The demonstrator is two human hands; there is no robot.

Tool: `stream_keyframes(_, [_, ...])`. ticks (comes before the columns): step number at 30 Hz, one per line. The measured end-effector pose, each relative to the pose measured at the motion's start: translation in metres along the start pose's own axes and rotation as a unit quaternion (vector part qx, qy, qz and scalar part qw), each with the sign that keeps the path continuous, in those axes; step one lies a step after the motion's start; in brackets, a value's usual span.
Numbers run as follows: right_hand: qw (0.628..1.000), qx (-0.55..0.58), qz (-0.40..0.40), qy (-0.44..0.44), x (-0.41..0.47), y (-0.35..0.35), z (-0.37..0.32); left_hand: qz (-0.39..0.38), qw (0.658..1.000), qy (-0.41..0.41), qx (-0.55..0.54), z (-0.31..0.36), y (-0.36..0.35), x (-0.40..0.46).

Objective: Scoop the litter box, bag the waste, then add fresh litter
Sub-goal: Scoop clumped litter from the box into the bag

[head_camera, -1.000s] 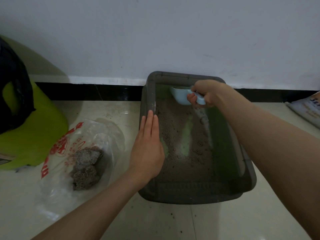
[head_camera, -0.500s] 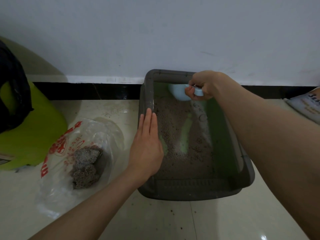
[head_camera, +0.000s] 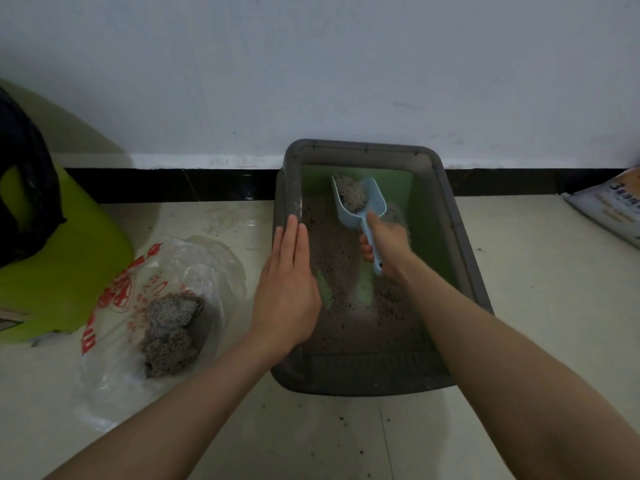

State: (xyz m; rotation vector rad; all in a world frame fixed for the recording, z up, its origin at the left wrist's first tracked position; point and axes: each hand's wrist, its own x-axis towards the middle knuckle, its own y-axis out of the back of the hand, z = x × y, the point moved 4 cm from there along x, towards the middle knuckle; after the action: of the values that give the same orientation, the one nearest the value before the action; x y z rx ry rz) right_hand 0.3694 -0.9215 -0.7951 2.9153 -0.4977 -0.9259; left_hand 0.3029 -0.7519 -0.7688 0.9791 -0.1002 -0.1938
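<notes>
so the scooping is partway along: the right hand is clenched round the handle of the blue scoop, which holds a heap of clumped litter above the far end of the grey litter box, while the left hand lies flat and released on the box's left rim. a few clumps already sit in the plastic bag on the floor just left of the box. i'd say this load still has to reach the bag, and the fresh litter, likely from the sack at the floor's right edge, isn't in yet.
</notes>
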Motion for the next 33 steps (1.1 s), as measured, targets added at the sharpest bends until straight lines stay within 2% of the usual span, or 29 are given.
stream_keyframes(5, [0.999,0.009,-0.016,0.037,-0.023,0.016,0.013,0.000,1.000,0.003,0.007,0.003,0.001,0.001])
stream_keyframes(11, [0.996,-0.025,-0.016,0.082,-0.070,0.030,-0.003,-0.002,1.000,-0.008,0.014,0.000,0.010,0.001])
stream_keyframes(15, [0.989,-0.045,-0.045,0.131,-0.106,0.023,-0.026,-0.038,0.998,-0.007,-0.050,-0.011,0.024,-0.001])
stream_keyframes(17, [0.986,-0.047,-0.071,0.141,-0.124,0.012,-0.037,-0.017,0.996,-0.014,-0.084,-0.020,0.041,-0.010])
stream_keyframes(20, [0.982,-0.052,-0.121,0.136,-0.150,-0.017,-0.040,0.069,0.996,-0.014,-0.046,-0.048,0.074,-0.031])
stream_keyframes(23, [0.977,-0.049,-0.177,0.105,-0.172,-0.051,-0.020,0.125,0.990,0.062,-0.012,-0.101,0.096,-0.060])
stream_keyframes(27, [0.964,-0.089,-0.247,0.037,-0.189,-0.089,0.016,0.136,0.963,0.234,0.011,-0.175,0.099,-0.110])
stream_keyframes(30, [0.942,-0.199,-0.271,0.025,-0.192,-0.108,0.031,0.108,0.929,0.353,-0.038,-0.207,0.092,-0.134])
stream_keyframes(33, [0.884,-0.369,-0.280,0.067,-0.193,-0.123,0.032,0.083,0.901,0.413,-0.105,-0.224,0.081,-0.143])
